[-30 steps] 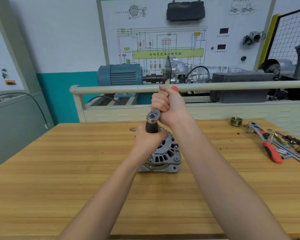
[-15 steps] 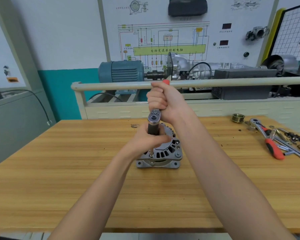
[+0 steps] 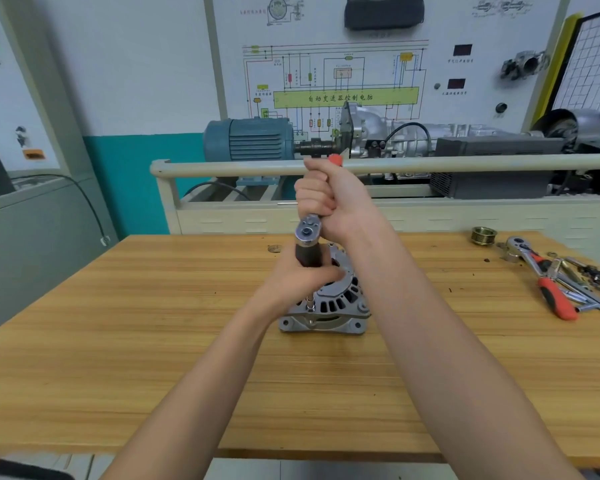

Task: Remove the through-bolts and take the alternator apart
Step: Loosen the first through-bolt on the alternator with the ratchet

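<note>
A silver alternator [image 3: 333, 308] stands on the wooden table [image 3: 153, 341] near its middle. A ratchet wrench with a chrome head [image 3: 307, 233] and red handle tip [image 3: 335, 159] sits on a dark extension socket [image 3: 308, 254] that reaches down to a through-bolt at the alternator's front left rim. My right hand [image 3: 333, 199] grips the ratchet handle, which points away from me. My left hand [image 3: 302, 275] wraps round the extension just above the alternator and hides part of its top.
At the table's right end lie a second red-handled ratchet [image 3: 548, 285], loose wrenches and small parts [image 3: 589, 275], and a ribbed pulley [image 3: 484, 234]. A small washer [image 3: 274, 248] lies behind the alternator. A beige rail [image 3: 430, 164] and a training rig stand behind the table.
My right hand has swung the ratchet handle slightly to the left about the socket. The left hand keeps its hold on the extension, and the view has shifted a little.
</note>
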The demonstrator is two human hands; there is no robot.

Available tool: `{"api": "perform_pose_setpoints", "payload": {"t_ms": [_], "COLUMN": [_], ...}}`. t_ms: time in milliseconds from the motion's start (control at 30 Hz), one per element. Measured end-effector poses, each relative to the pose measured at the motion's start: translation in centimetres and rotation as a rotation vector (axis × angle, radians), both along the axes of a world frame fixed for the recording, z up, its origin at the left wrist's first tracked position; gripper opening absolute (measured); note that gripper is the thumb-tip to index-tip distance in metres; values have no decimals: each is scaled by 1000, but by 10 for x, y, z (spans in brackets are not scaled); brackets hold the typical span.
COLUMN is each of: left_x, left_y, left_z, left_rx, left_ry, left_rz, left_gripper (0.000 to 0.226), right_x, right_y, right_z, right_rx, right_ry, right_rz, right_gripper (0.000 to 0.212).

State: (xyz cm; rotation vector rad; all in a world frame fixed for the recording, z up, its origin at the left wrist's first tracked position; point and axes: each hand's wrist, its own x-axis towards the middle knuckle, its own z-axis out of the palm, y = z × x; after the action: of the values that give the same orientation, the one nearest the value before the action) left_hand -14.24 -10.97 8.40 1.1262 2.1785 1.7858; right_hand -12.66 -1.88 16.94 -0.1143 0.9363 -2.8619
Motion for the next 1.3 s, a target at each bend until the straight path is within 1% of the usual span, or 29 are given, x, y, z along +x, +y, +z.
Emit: {"api": "perform_pose_setpoints", "payload": {"t_ms": [67, 133, 167, 267, 300, 333, 367, 400, 433, 500, 533, 567, 600, 633, 700, 733, 800, 833, 867, 933, 1000, 1033, 1067, 1100, 1133, 1167, 1233, 1267, 1300], "left_x": [-1, 0, 1, 1, 2, 3, 3, 2, 1, -1, -1, -1, -1, 0, 2, 3, 4, 3, 2, 1, -2, -3, -4, -4, -4, -4, -5, -5, -5], "left_y": [-5, -2, 2, 19, 23, 26, 26, 23, 19, 7, 3, 2, 4, 8, 20, 26, 33, 34, 33, 27, 17, 12, 10, 11, 13, 17, 28, 32, 35], "left_z": [5, 4, 2, -3, -3, -4, -7, -8, -7, -1, 3, 5, 6, 4, -2, -4, -9, -12, -13, -9, -1, 3, 5, 5, 4, 2, 0, -1, -2], "left_rx": [-130, -99, -23, 276, 346, 372, 341, 266, 167, -32, -100, -120, -85, -3, 224, 326, 454, 443, 384, 184, -48, -124, -152, -129, -55, 50, 238, 306, 357], "left_ry": [24, -3, -33, -152, -179, -173, -135, -85, -44, -11, -15, -15, -6, -1, -67, -124, -176, -160, -126, -37, 22, 28, 25, 9, -29, -84, -172, -191, -195], "left_rz": [-133, -116, -50, 308, 369, 375, 348, 293, 197, -83, -188, -213, -153, -33, 248, 349, 418, 401, 363, 206, -30, -132, -187, -190, -145, -49, 223, 324, 372], "left_gripper": [35, 37, 39, 39, 39, 38, 38, 39, 39, 38, 37, 35, 35, 36, 40, 40, 43, 43, 43, 42, 37, 35, 34, 36, 39, 43, 42, 40, 39], "right_x": [-1, -1, -1, -2, -2, -1, 0, 2, 2, 1, 0, 0, -1, -2, -4, -5, -3, -2, -1, 0, -1, -2, -2, -2, -2, -2, -4, -5, -5], "right_y": [2, 0, -2, -6, -7, -6, -3, 0, 5, 11, 12, 11, 9, 7, 2, 1, 0, 3, 7, 16, 24, 25, 24, 22, 20, 17, 12, 9, 7], "right_z": [0, -1, -1, -4, -5, -5, -4, -3, -2, -1, -1, -1, -2, -3, -6, -7, -8, -7, -6, -3, -2, -2, -1, -1, -1, -2, -5, -7, -8], "right_rx": [82, 68, 11, -150, -170, -173, -157, -124, -80, 4, 30, 27, -19, -95, -225, -247, -219, -187, -154, -82, -14, 10, 18, -2, -49, -114, -246, -284, -295], "right_ry": [-2, 0, 5, 48, 58, 59, 51, 39, 27, 11, 4, -3, -5, 1, 25, 38, 45, 37, 24, -1, -14, -22, -30, -35, -36, -32, 3, 24, 39], "right_rz": [142, 130, 51, -310, -367, -367, -312, -212, -94, 95, 138, 141, 104, 26, -196, -289, -361, -328, -248, -33, 121, 156, 158, 123, 43, -76, -327, -405, -437], "right_gripper": [52, 54, 53, 45, 45, 45, 47, 50, 53, 56, 56, 56, 56, 54, 48, 47, 46, 46, 47, 48, 50, 51, 52, 53, 54, 53, 47, 45, 44]}}
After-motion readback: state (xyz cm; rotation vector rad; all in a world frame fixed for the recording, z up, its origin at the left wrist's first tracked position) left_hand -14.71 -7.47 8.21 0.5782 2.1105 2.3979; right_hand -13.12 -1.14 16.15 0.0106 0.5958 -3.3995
